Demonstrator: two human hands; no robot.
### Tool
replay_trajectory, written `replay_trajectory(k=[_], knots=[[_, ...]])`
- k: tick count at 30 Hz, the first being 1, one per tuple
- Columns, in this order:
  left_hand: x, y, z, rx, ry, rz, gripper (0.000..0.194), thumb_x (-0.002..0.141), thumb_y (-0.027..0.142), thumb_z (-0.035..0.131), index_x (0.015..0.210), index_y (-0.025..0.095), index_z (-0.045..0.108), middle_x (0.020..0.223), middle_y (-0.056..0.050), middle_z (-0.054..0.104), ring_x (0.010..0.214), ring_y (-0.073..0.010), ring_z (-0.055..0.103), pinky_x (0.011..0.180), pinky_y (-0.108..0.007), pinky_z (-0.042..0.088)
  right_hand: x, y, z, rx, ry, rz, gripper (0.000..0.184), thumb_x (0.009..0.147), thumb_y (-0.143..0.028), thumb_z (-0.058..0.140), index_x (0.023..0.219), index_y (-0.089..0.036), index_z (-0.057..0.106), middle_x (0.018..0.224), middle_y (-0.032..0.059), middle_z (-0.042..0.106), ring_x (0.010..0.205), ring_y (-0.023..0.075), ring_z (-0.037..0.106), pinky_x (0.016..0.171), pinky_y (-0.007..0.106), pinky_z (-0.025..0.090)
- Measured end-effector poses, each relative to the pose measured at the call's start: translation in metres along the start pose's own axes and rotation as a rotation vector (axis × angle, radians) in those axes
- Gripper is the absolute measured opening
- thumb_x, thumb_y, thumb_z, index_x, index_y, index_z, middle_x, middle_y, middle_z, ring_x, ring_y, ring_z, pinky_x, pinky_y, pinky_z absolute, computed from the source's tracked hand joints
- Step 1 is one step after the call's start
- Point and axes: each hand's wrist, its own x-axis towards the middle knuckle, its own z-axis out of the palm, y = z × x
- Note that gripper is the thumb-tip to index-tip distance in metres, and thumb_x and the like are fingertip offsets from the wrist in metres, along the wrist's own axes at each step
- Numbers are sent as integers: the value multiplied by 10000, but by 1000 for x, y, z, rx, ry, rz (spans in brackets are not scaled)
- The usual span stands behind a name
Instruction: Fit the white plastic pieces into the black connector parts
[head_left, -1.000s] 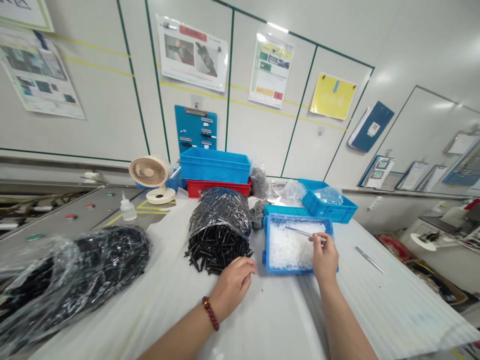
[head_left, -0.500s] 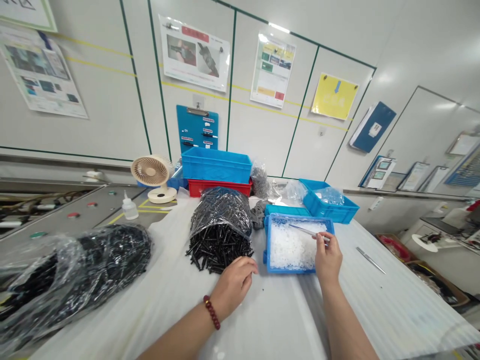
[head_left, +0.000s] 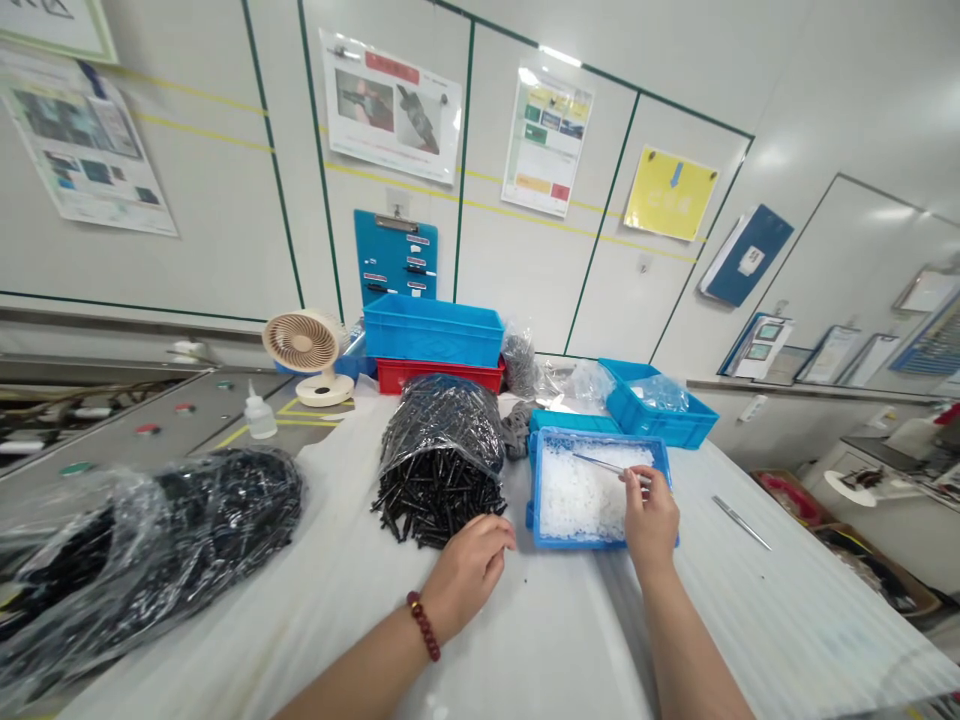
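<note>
My right hand [head_left: 651,522] is shut on slim metal tweezers [head_left: 609,465], whose tips reach over a heap of small white plastic parts [head_left: 589,492]. That heap fills a blue plastic tray [head_left: 592,544], and the hand rests at the tray's near right corner. My left hand [head_left: 471,565] lies on the white table cover [head_left: 547,640], fingers curled, with nothing visible in it. It is just beside a spilled pile of black plastic parts [head_left: 439,510] in a clear bag. Whether the tweezer tips touch the white parts is hard to tell.
A second pair of tweezers [head_left: 741,522] lies right of the tray. A large clear bag of black parts [head_left: 157,550] fills the left side. Beyond stand blue crates [head_left: 433,332] [head_left: 660,415], a red crate [head_left: 439,377], a small fan [head_left: 304,342] and a dropper bottle [head_left: 259,416].
My right hand and the tweezers shift slightly back and forth over the tray. My left hand stays in place, and the camera view drifts a little.
</note>
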Motion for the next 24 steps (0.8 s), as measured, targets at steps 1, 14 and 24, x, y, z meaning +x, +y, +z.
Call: replay_trajectory(k=[1,14,24], knots=[[0,0,0,0,-4,1,283,725,-14,363,801,157,575,873,-56,588,824,-165,540,738,-294,468,0,0,1,-12,-11,1,376,763,-525,415,798,-183,567,757,76,646,662,186,565,618,293,411],[1,-2,-4,81,75,-92,223,867,172,427,1073,170,511,862,-44,604,777,-162,554,727,-311,477,5,-3,-6,448,14,328,333,693,-520,528,745,-192,513,602,2,599,575,138,490,531,231,352],[4,0,-1,219,-19,-105,106,848,223,547,925,166,591,756,-11,640,685,-146,567,647,-254,456,-24,-31,-4,339,-509,35,282,790,-471,487,731,-196,512,579,-8,579,479,114,445,473,229,335]])
